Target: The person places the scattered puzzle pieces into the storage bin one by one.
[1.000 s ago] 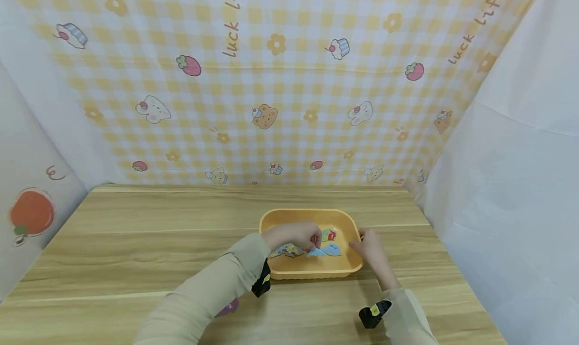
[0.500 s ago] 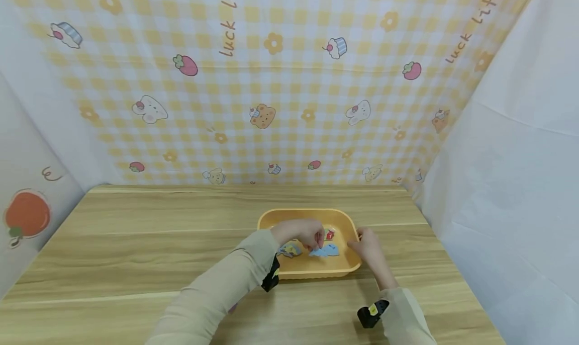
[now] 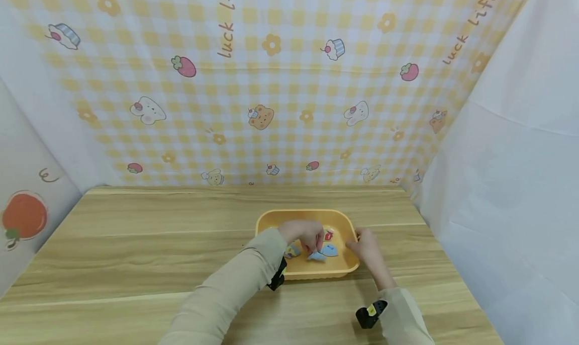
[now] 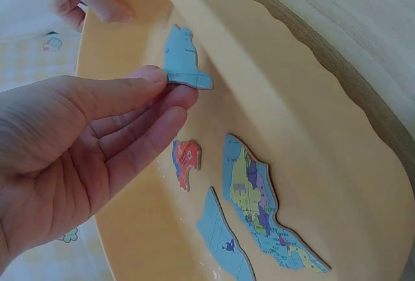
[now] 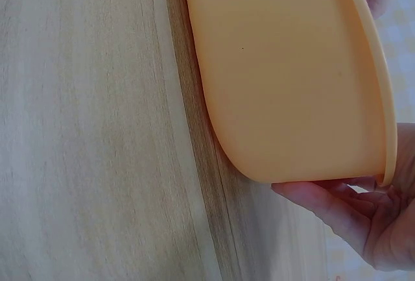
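Note:
My left hand [image 3: 305, 233] reaches into the yellow plastic tray [image 3: 316, 273]. In the left wrist view it pinches a light blue map puzzle piece [image 4: 181, 57] between thumb and fingers. Below this piece, the tray floor carries a red and blue piece [image 4: 187, 161], a long multicoloured map piece [image 4: 253, 203] and another light blue piece [image 4: 224, 239] with a small dark animal print. My right hand [image 3: 368, 247] grips the tray's right end, thumb on the inner side. The right wrist view shows its fingers [image 5: 331, 209] against the outer wall.
The tray stands on a wood-grain table [image 3: 158, 264], right of centre. Behind rises a yellow checked cloth [image 3: 289, 83], and a white sheet [image 3: 506, 149] hangs at the right. A black wrist camera [image 3: 371, 315] is strapped to each forearm.
My left hand and sleeve have shifted slightly right within the tray, along with the pinched piece. A purple piece seen earlier on the table is now hidden by the sleeve. My right hand keeps its grip.

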Action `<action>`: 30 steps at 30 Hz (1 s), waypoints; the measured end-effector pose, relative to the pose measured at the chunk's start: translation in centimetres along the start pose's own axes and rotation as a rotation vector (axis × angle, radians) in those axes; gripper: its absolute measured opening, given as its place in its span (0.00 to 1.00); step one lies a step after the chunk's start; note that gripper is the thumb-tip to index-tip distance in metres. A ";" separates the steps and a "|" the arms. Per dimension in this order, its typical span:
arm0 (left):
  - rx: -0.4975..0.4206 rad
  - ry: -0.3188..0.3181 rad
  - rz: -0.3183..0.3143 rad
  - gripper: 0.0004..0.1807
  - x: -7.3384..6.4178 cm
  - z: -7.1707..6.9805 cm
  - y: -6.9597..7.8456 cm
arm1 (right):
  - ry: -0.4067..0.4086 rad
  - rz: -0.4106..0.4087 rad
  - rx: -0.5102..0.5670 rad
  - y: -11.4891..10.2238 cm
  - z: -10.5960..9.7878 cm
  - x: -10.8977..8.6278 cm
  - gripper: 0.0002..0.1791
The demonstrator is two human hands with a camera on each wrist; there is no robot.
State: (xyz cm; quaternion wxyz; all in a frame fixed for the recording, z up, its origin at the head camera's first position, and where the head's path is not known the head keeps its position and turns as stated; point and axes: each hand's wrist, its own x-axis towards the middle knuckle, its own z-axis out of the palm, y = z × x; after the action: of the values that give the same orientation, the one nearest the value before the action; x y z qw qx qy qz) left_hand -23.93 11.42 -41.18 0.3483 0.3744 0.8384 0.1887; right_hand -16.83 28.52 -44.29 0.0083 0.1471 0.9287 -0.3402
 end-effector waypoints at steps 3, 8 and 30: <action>0.019 -0.014 -0.035 0.03 0.1 0.2 0.2 | 0.004 -0.001 0.002 0.0 0.1 -0.1 0.09; 0.055 -0.050 -0.061 0.03 0.1 0.3 0.5 | 0.010 -0.007 -0.002 0.0 0.2 -0.1 0.09; 0.024 -0.072 -0.083 0.04 -0.3 0.2 -0.4 | 0.004 0.001 -0.016 -0.1 0.0 0.0 0.11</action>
State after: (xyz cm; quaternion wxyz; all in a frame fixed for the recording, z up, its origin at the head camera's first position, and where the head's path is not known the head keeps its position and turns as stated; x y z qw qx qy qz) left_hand -23.78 10.93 -41.41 0.3814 0.3502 0.8422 0.1505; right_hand -16.86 28.45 -44.26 0.0077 0.1481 0.9314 -0.3325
